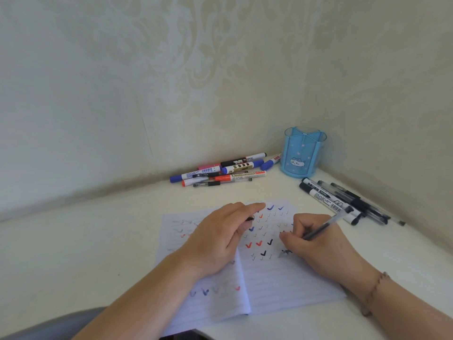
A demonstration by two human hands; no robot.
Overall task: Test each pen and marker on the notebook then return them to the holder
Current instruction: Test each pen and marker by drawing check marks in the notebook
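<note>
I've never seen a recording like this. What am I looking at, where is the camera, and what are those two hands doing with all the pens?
There is no machine here: a person works with bare hands, and the single picture comes from a wide-angle camera worn on the head, looking forward and down.

On the white table lies an open lined notebook, its pages covered with small tick marks in red, blue and black. The left hand rests on the notebook and seems to hold something small and dark, perhaps a cap. The right hand grips a clear pen, its tip down on the page.

In the corner stands a blue holder with a cat picture; no pens show in it. Beside it, to the left, lies a pile of markers and pens. Another pile of black pens and markers lies at the right, by the wall.
</note>
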